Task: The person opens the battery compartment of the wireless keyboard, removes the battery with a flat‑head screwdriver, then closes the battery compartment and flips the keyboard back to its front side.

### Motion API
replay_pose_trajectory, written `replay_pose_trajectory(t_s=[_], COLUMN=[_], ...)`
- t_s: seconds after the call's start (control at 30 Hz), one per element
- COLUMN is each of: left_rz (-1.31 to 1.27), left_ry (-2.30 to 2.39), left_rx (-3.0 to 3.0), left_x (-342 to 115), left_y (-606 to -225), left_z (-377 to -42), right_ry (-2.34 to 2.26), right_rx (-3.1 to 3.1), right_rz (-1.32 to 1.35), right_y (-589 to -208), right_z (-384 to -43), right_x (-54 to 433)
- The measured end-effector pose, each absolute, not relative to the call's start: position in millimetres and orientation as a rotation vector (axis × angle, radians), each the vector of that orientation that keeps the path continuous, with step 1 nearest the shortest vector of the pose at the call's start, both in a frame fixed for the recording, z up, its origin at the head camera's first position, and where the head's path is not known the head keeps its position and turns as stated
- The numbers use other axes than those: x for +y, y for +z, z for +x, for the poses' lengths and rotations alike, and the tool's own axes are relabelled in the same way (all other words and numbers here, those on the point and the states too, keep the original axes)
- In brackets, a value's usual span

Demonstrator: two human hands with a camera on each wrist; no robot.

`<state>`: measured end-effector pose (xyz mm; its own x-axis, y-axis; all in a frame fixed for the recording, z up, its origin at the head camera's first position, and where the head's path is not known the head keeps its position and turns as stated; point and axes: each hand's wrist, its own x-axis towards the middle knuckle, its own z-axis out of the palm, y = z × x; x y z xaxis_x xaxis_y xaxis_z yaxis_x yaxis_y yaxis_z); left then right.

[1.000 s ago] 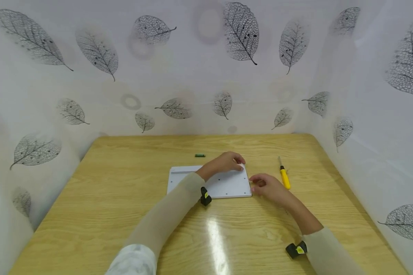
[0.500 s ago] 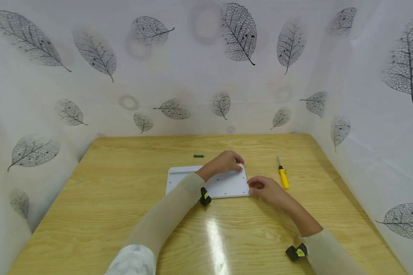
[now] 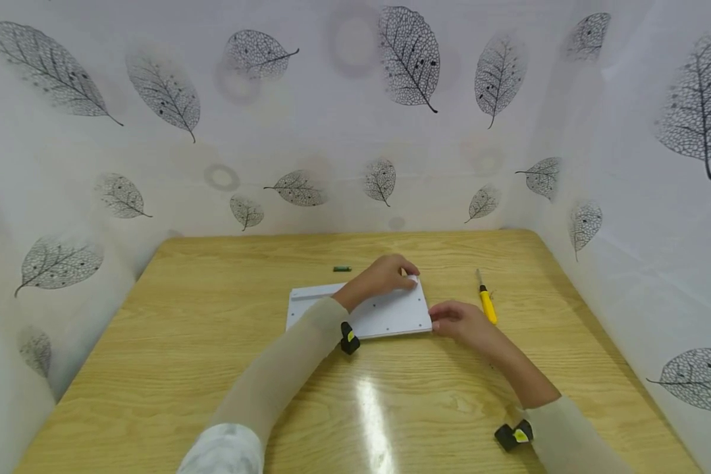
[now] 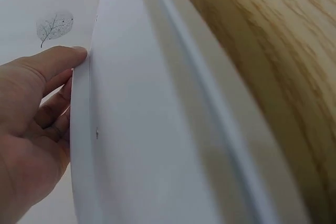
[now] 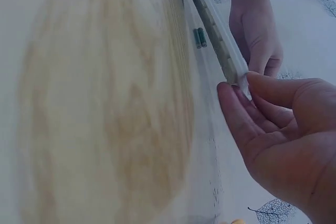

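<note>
A thin white keyboard (image 3: 391, 315) is turned face down, its back dotted with small screws. Its right end is tilted up off the table. My left hand (image 3: 384, 275) grips the far right corner, thumb on the back face. In the left wrist view that thumb lies over the long edge of the keyboard (image 4: 136, 108). With thumb and fingers, my right hand (image 3: 465, 326) pinches the near right corner. The right wrist view shows a row of keys (image 5: 212, 30) on the underside, above the right hand (image 5: 289, 129).
A small green battery (image 3: 342, 268) lies behind the keyboard; the right wrist view shows two green cylinders (image 5: 200, 38) side by side. A screwdriver (image 3: 488, 308) with a yellow handle lies right of my right hand. Leaf-patterned cloth (image 3: 332, 131) surrounds the wooden table (image 3: 213, 276).
The keyboard's right end has risen a little from the table, and both hands have moved up with it. Battery and screwdriver lie where they were.
</note>
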<state>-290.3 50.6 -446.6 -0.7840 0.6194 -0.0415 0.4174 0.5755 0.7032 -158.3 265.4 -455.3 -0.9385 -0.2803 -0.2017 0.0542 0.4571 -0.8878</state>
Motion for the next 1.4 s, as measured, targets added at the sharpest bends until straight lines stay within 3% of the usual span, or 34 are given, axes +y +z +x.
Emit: replay_pose_trajectory(t_s=[0.7,1.4], left_rz=[0.872,0.854], left_ry=[1.244,1.504], left_rx=[2.543,2.616], left_x=[20.4,4.2], left_y=[-400.9,-335.8], left_z=[-293.7,-290.2], right_ry=[-1.895,-1.989], right_rx=[2.174,2.435], right_rz=[-0.269,-0.420], right_y=[-423.6,-346.7], right_z=[-159.6,-154.2], right_x=[249.1,226.7])
